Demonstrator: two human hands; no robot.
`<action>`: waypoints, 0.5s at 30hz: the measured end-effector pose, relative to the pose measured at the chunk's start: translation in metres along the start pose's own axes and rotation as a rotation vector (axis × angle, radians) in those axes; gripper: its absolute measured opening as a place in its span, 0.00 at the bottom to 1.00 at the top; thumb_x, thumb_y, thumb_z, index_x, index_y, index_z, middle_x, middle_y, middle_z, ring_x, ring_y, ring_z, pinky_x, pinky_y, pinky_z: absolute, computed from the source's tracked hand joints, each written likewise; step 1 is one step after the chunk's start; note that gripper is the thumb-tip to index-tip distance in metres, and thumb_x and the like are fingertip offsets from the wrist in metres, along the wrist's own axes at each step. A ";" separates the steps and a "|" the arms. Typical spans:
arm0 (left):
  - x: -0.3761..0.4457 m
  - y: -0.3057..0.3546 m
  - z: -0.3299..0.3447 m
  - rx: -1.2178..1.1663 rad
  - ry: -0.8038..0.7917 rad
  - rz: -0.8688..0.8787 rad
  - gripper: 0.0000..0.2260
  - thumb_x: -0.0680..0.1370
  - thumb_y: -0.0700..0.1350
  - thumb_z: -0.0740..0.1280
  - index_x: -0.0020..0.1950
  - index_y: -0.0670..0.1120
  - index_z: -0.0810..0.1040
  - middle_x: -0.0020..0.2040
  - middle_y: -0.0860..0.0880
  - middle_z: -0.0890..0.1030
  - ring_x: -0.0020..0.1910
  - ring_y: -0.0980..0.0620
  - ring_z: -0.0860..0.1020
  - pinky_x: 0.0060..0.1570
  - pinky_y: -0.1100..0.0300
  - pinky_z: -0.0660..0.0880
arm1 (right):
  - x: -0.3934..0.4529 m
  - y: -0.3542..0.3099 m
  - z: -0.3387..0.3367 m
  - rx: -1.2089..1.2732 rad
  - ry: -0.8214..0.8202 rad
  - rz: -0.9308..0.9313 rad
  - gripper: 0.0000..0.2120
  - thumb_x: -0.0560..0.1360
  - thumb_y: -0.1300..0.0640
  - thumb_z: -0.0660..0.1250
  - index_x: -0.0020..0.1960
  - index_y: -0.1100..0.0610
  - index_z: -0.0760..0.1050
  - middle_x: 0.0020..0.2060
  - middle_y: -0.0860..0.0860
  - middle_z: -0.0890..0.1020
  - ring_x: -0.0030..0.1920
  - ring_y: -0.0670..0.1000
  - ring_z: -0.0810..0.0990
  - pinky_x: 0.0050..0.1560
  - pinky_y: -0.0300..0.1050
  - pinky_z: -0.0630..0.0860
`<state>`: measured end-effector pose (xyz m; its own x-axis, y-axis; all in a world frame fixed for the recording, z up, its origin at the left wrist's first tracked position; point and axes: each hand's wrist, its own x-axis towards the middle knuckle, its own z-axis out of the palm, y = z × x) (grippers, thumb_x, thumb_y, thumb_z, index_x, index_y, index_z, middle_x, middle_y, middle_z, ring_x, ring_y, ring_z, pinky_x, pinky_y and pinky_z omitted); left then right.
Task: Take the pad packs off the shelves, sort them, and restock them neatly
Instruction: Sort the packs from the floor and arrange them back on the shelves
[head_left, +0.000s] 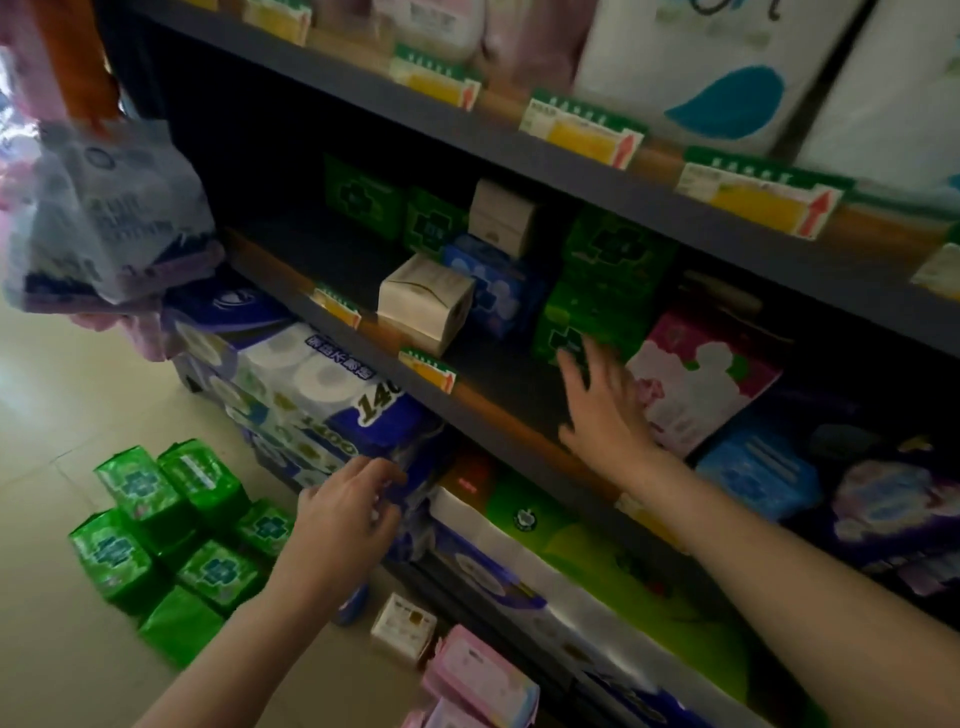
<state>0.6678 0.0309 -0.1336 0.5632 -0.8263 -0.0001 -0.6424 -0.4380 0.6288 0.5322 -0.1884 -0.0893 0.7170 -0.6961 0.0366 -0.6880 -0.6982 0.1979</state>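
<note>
Head view: the middle shelf (488, 400) is the landmark. Over its front edge the right hand (605, 410) reaches in, fingers spread and straight, holding nothing, fingertips at a green pack (597, 312) and palm just beside a pink-white pack (701, 374). Below the shelf's edge the left hand (343, 514) hangs loosely curled and empty, near the tissue rolls (311, 384). On the floor left of the shelf lie green packs (166, 530) (a loose cluster); pink packs (478, 675) lie nearer

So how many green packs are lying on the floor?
6 green packs show, clustered on the floor at lower left, beside the left hand; its arm may hide more.
</note>
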 end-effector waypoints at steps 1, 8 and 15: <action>0.014 -0.002 -0.002 0.000 -0.006 0.017 0.10 0.77 0.44 0.62 0.58 0.54 0.73 0.55 0.55 0.73 0.56 0.53 0.75 0.60 0.50 0.70 | 0.020 0.002 -0.002 -0.015 0.016 0.040 0.41 0.76 0.53 0.65 0.77 0.56 0.40 0.76 0.59 0.42 0.75 0.61 0.45 0.74 0.53 0.48; 0.076 -0.021 -0.011 -0.070 -0.062 0.040 0.08 0.78 0.43 0.60 0.55 0.55 0.71 0.53 0.55 0.68 0.55 0.51 0.74 0.60 0.49 0.69 | 0.101 0.007 0.001 -0.036 -0.027 0.295 0.44 0.74 0.53 0.68 0.77 0.56 0.40 0.74 0.62 0.48 0.73 0.63 0.52 0.71 0.57 0.55; 0.123 -0.034 -0.007 -0.169 -0.101 0.058 0.12 0.77 0.43 0.62 0.61 0.52 0.72 0.59 0.52 0.72 0.59 0.50 0.73 0.60 0.47 0.69 | 0.111 -0.003 0.003 -0.146 0.007 0.319 0.47 0.72 0.49 0.71 0.77 0.51 0.41 0.70 0.63 0.57 0.68 0.63 0.59 0.62 0.55 0.67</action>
<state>0.7625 -0.0530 -0.1499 0.4676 -0.8833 -0.0325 -0.5710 -0.3299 0.7518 0.6134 -0.2639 -0.0892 0.4695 -0.8739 0.1257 -0.8547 -0.4142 0.3130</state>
